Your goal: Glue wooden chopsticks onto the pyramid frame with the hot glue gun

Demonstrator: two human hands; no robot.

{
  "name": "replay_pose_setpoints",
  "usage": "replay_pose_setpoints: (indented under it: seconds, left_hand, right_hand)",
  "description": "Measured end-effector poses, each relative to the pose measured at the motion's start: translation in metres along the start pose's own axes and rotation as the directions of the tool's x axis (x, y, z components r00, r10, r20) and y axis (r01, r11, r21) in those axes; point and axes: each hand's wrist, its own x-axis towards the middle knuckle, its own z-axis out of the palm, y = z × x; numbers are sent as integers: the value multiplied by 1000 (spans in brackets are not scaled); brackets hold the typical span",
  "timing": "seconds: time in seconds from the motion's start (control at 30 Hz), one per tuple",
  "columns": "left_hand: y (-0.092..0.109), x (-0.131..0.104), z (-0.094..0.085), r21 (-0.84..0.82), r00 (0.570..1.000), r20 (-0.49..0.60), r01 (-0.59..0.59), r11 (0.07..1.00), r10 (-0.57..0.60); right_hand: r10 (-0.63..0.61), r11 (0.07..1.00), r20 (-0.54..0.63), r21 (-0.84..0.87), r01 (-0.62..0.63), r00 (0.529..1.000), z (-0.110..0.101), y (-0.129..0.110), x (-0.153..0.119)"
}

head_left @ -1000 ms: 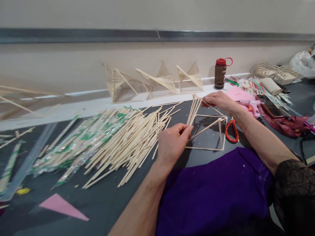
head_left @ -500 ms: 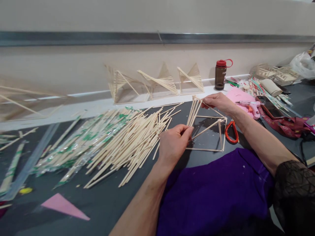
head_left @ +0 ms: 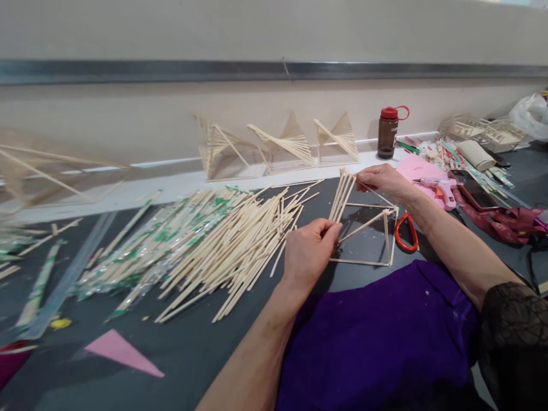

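A small frame of thin wooden sticks (head_left: pixel 362 262) rests on the dark table before me, with several sticks fanned along its left side. My left hand (head_left: pixel 311 246) is closed in a pinch on the lower end of those fanned sticks; the exact stick under the fingertips is hidden. At the upper corner, my right hand (head_left: pixel 381 178) pinches the frame near the sticks' top ends. Red-handled scissors or pliers (head_left: pixel 406 233) lie just right of the frame, only the handles clearly showing.
Loose wooden sticks (head_left: pixel 240 251) and plastic-wrapped bundles (head_left: pixel 141 257) spread left. Finished stick models (head_left: pixel 282 142) stand along the wall. A brown bottle (head_left: pixel 387 134), pink glue gun (head_left: pixel 443 191) and phone (head_left: pixel 473 189) sit right. A pink paper triangle (head_left: pixel 122 353) lies at front left.
The whole view has shifted slightly, so things appear a little further right. Both hands keep their hold on the stick frame, with little visible movement.
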Motion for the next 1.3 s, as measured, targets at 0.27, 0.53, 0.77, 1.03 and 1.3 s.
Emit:
replay_pose_setpoints:
  seconds: [0.27, 0.53, 0.77, 1.03, 1.3]
  left_hand:
    - [2, -2, 0, 5, 1000, -11, 10, 1000, -10]
    - [0, -2, 2, 15, 1000, -18, 14, 1000, -14]
    - [-2, 0, 2, -5, 1000, -4, -10, 1000, 10]
    - [-3, 0, 2, -8, 999, 20, -28, 1000, 28]
    - [1, 1, 0, 15, 999, 31, -32, 999, 31]
  right_hand:
    - [33, 999, -50, 6, -32, 998, 2, 0, 1]
    - [26, 999, -55, 40, -24, 998, 2, 4, 3]
    - [45, 997, -76, 65, -40, 996, 4, 2, 3]
    - [46, 998, -95, 42, -42, 994, 4, 5, 3]
    - [3, 998, -69, 66, 2, 998, 3, 8, 4]
